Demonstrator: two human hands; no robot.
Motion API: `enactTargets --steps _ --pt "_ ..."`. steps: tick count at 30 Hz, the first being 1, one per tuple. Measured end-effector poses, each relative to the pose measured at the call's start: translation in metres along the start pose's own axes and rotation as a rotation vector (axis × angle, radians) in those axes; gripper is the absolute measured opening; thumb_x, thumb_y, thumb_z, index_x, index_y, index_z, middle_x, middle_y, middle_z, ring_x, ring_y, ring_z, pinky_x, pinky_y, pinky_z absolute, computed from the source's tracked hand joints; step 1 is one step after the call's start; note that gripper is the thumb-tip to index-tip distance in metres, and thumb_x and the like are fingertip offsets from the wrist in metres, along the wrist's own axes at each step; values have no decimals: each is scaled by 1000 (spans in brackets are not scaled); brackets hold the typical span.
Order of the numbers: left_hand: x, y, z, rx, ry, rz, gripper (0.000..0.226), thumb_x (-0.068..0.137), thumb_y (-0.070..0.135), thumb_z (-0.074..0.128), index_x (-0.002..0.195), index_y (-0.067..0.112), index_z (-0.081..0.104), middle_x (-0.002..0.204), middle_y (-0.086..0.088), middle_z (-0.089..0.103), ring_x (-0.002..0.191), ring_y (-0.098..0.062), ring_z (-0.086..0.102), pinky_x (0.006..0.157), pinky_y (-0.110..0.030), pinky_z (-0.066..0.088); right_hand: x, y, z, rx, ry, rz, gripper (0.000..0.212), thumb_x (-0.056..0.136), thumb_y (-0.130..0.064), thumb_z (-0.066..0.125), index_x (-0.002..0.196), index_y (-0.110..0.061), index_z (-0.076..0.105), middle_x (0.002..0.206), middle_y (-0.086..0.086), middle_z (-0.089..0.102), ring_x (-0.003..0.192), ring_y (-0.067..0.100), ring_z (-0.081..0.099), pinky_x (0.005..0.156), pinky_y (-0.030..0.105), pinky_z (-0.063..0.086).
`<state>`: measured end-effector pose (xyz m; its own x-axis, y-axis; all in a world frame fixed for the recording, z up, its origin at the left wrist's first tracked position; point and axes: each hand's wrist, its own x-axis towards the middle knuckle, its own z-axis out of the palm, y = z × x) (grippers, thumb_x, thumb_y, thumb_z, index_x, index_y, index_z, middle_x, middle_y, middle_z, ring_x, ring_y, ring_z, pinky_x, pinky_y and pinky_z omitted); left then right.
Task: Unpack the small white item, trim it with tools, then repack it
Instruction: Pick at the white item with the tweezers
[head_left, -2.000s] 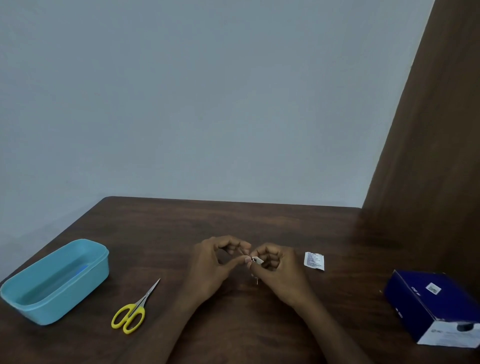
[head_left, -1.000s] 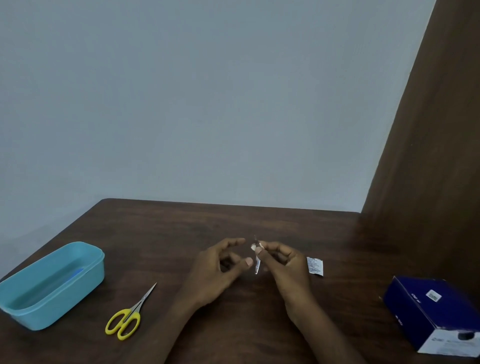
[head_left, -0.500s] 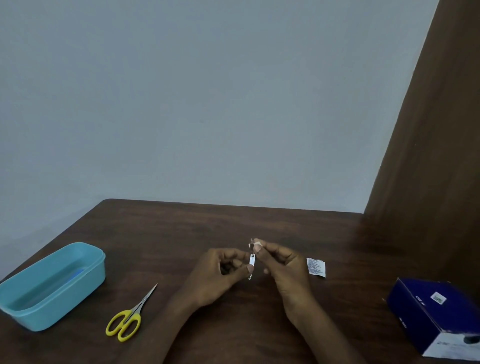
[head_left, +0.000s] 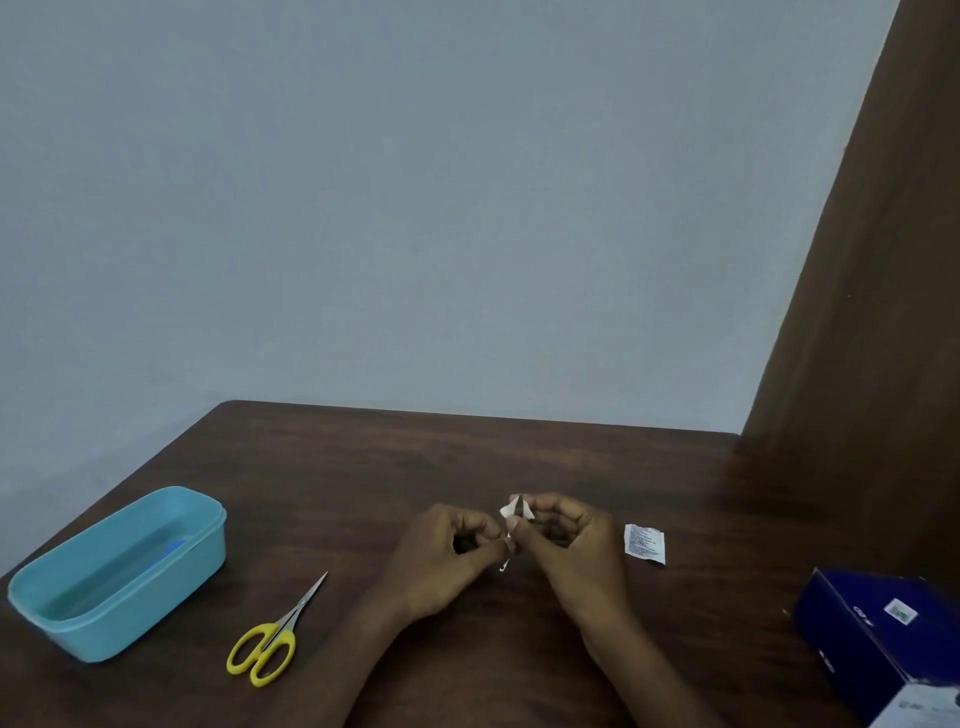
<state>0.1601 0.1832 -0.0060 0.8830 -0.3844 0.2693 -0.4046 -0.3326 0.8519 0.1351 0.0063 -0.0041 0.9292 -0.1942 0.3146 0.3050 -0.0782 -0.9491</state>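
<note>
Above the middle of the dark wooden table (head_left: 467, 452), my left hand (head_left: 447, 556) and my right hand (head_left: 566, 545) meet fingertip to fingertip. Between them is a small white item (head_left: 517, 512) with a thin metal piece hanging down from it. Both hands pinch it, the right from above, the left at its lower part. A small white printed packet (head_left: 644, 543) lies flat on the table just right of my right hand. Yellow-handled scissors (head_left: 270, 639) lie shut to the left of my left arm.
A light blue plastic tub (head_left: 119, 571) stands at the table's left edge. A dark blue box (head_left: 883, 634) with a white label sits at the right front. A brown wooden panel (head_left: 883, 312) rises along the right side.
My hands parted, then closed in again on the item. The white part now spreads open at the top between my fingers. The packet, scissors and tub have stayed put.
</note>
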Motion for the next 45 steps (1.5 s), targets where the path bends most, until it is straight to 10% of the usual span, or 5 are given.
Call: enactTargets --steps 17,28,34,45 --pt "4 -2 0 14 44 -49 18 95 40 75 82 29 81 78 2 79 69 -6 66 73 -36 55 7 -4 -5 183 154 4 10 90 -10 80 99 -14 83 96 -2 84 84 2 76 75 16 57" --pt "5 -3 -1 92 35 -32 20 97 40 75 80 31 81 77 8 79 71 -11 74 71 -35 58 5 0 -7 -132 55 -60 22 81 -11 91 96 -15 75 76 -5 79 69 6 74 65 17 54" --pt "4 -5 0 101 24 -10 17 97 34 77 82 27 80 76 6 78 58 -1 58 59 -24 44 9 7 -6 -226 45 -44 4 88 -25 85 87 -25 82 82 -11 81 81 14 78 78 39 61" --pt "0 -1 3 325 147 21 8 84 31 81 77 31 77 68 18 73 60 3 65 59 -17 50 9 -1 -20 -283 305 -265 15 90 -12 83 95 -27 82 93 -17 80 87 -2 75 81 17 59"
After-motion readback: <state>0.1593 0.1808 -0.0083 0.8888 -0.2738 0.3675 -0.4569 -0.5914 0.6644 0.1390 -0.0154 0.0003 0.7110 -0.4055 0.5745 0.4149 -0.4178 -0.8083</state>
